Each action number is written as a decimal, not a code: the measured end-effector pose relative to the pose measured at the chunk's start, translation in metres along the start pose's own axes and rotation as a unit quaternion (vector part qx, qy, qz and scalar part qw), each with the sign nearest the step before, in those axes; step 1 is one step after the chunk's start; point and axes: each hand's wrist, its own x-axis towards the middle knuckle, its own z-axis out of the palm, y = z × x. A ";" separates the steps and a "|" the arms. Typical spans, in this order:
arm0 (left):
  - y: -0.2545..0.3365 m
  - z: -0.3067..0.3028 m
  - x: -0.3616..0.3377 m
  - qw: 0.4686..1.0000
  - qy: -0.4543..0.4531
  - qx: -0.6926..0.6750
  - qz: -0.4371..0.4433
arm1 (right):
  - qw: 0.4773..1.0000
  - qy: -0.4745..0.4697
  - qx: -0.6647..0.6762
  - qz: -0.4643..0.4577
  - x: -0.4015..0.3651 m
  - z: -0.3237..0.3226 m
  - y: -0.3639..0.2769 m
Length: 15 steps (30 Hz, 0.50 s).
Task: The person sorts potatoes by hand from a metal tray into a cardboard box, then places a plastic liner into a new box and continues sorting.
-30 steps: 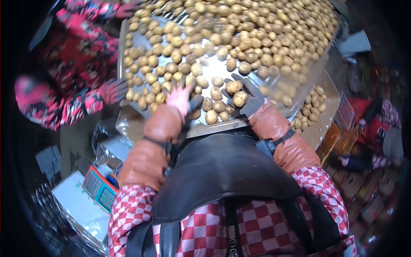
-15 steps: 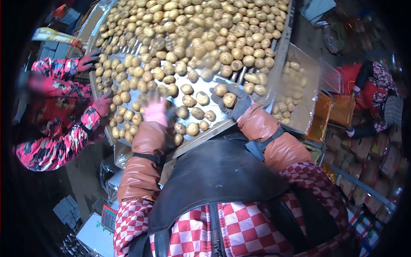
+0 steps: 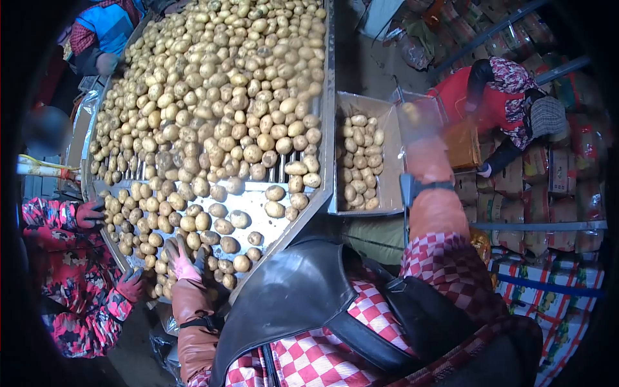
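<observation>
My left hand [image 3: 184, 261], in a pinkish glove, lies among the potatoes [image 3: 187, 223] at the near end of the sorting table, fingers apart and touching several of them. My right arm reaches out to the right. Smeared by motion, my right hand [image 3: 419, 126] is just beyond the right side of an open cardboard box [image 3: 391, 129]. A yellowish blur shows at its fingertips; whether it is a potato I cannot make out. Potatoes [image 3: 361, 161] fill much of this box.
A metal rail [image 3: 328, 109] borders the table. At left, a co-worker's gloved hands [image 3: 131, 284] are near the potatoes. Another person in blue [image 3: 113, 29] stands at far left. A person in a red vest [image 3: 480, 103] bends at right among stacked cartons [image 3: 561, 174].
My view has turned right. My right hand has gone from two potatoes on the table to beyond the box. My left hand is still among the potatoes at the near edge.
</observation>
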 end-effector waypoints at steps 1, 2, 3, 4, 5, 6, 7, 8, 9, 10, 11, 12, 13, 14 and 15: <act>-0.002 0.004 0.002 1.000 0.013 -0.013 0.009 | 0.989 0.000 -0.150 0.011 0.007 -0.021 -0.003; -0.004 0.007 0.004 0.999 0.028 -0.025 0.016 | 0.955 0.000 -0.296 0.020 0.014 -0.034 -0.010; -0.003 0.012 0.007 0.999 0.022 -0.045 -0.005 | 0.901 0.004 -0.434 0.026 0.025 -0.038 -0.019; -0.001 0.013 0.008 0.997 0.019 -0.066 -0.032 | 0.893 0.010 -0.451 0.012 0.024 -0.028 -0.018; 0.005 0.006 0.005 0.995 0.022 -0.090 -0.032 | 0.911 0.009 -0.412 -0.018 0.018 -0.004 -0.021; -0.010 0.023 0.005 0.991 0.016 -0.132 -0.030 | 0.932 0.014 -0.358 -0.062 0.016 0.023 -0.028; 0.004 0.012 0.004 0.988 0.003 -0.142 -0.054 | 0.950 0.006 -0.289 -0.115 0.014 0.056 -0.042; 0.030 -0.006 0.002 0.989 -0.019 -0.088 -0.115 | 0.963 -0.013 -0.214 -0.163 0.009 0.089 -0.059; 0.055 -0.022 -0.001 0.982 -0.038 -0.073 -0.167 | 0.968 -0.048 -0.133 -0.209 -0.001 0.123 -0.078; 0.055 -0.005 -0.002 0.990 -0.012 -0.045 -0.136 | 0.964 -0.095 -0.044 -0.245 -0.013 0.153 -0.094; 0.065 -0.010 -0.008 0.995 -0.035 -0.027 -0.089 | 0.949 -0.145 0.033 -0.278 -0.025 0.179 -0.114; 0.051 0.033 -0.007 0.999 -0.033 -0.017 -0.013 | 0.928 -0.198 0.089 -0.302 -0.038 0.202 -0.132; 0.051 0.019 -0.012 0.999 -0.027 -0.009 0.042 | 0.904 -0.250 0.133 -0.320 -0.052 0.224 -0.148; 0.053 0.001 -0.019 0.995 -0.024 0.002 0.097 | 0.880 -0.303 0.167 -0.324 -0.063 0.244 -0.162; 0.036 0.000 -0.013 0.994 -0.004 -0.003 0.113 | 0.844 -0.416 0.305 -0.150 -0.078 0.249 -0.185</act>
